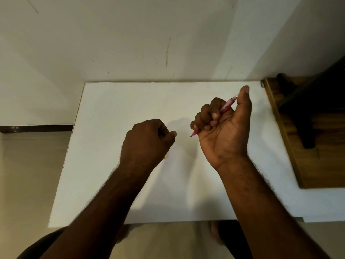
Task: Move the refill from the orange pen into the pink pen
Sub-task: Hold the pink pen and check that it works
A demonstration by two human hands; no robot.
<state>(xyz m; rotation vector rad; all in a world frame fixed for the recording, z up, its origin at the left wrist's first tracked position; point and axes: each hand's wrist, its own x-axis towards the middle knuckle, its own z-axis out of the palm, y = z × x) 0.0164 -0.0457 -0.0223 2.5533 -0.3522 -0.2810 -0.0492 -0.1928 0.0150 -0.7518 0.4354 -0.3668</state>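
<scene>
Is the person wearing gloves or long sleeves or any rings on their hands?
No. The left hand and right hand are both bare: no gloves, rings, watch or bracelet show. The forearms are uncovered all the way to the bottom of the picture, with no sleeve in view, and have fine hair on them. The fingernails are short and plain.

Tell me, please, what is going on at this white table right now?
A person works over a white table with bare hands. The right hand is closed around a pink pen, held above the table with its tip pointing toward the left hand. The left hand is closed in a fist near that tip; whether it holds anything cannot be told. A small yellow-orange speck shows beneath it, too hidden to identify. No refill is visible.
</scene>
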